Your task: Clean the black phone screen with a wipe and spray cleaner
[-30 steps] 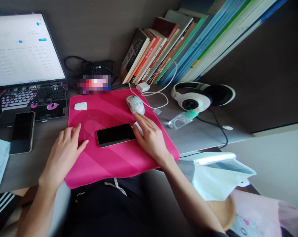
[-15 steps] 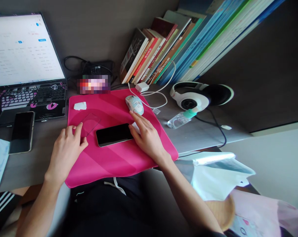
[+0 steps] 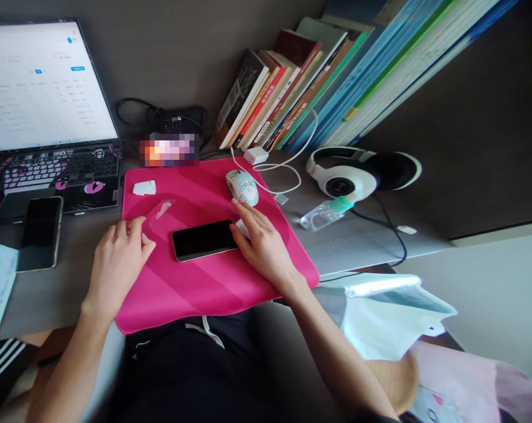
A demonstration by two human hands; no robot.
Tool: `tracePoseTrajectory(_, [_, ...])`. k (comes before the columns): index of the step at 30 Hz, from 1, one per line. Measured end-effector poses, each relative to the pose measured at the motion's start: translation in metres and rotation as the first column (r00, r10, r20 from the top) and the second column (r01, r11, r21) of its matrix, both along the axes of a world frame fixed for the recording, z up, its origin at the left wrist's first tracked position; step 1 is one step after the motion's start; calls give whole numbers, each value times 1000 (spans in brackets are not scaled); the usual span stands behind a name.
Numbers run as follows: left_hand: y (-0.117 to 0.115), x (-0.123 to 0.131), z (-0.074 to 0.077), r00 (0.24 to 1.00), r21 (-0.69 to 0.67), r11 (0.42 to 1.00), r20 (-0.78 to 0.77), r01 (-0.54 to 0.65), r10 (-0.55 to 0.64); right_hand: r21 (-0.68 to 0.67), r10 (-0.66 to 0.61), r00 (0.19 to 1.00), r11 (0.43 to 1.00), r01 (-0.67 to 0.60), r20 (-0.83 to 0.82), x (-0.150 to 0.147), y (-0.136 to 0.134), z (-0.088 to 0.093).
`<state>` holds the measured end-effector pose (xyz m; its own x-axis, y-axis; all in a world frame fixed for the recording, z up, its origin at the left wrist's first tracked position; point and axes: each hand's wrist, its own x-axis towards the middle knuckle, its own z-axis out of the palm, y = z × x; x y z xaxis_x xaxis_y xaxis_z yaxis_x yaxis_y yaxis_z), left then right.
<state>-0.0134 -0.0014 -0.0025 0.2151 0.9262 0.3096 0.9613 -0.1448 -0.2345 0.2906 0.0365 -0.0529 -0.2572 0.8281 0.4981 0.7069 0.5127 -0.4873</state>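
A black phone [image 3: 204, 239] lies screen up on a pink mat [image 3: 195, 288]. My right hand [image 3: 259, 244] rests on the mat at the phone's right end, fingers touching it and lying over a small white piece. My left hand [image 3: 118, 258] pinches the near edge of a clear glass screen protector [image 3: 159, 211], which is tilted up off the mat just left of the phone.
An open laptop [image 3: 49, 117] and a second phone [image 3: 39, 232] sit at the left. A patterned mouse [image 3: 241, 187], white wipe [image 3: 144, 188], charger cable [image 3: 274, 167], headphones [image 3: 358, 173], small spray bottle [image 3: 325, 212] and a row of books [image 3: 314, 82] surround the mat.
My left hand closed on the clear protector and lifted its near edge off the mat. My right hand stayed at the phone's right end.
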Motion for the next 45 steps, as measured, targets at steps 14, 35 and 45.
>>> tracePoseTrajectory(14, [2, -2, -2, 997, -10, 1000, 73, -30, 31, 3, 1, 1000, 1000, -1, 12, -1, 0, -2])
tracePoseTrajectory(35, [6, -8, -2, 987, 15, 1000, 160, -11, 8, -4, 5, 1000, 1000, -5, 14, 0, 0, -3])
tracePoseTrajectory(45, [6, -7, -2, 984, 14, 1000, 176, -24, 22, -15, 4, 1000, 1000, -4, 18, -1, -1, -1])
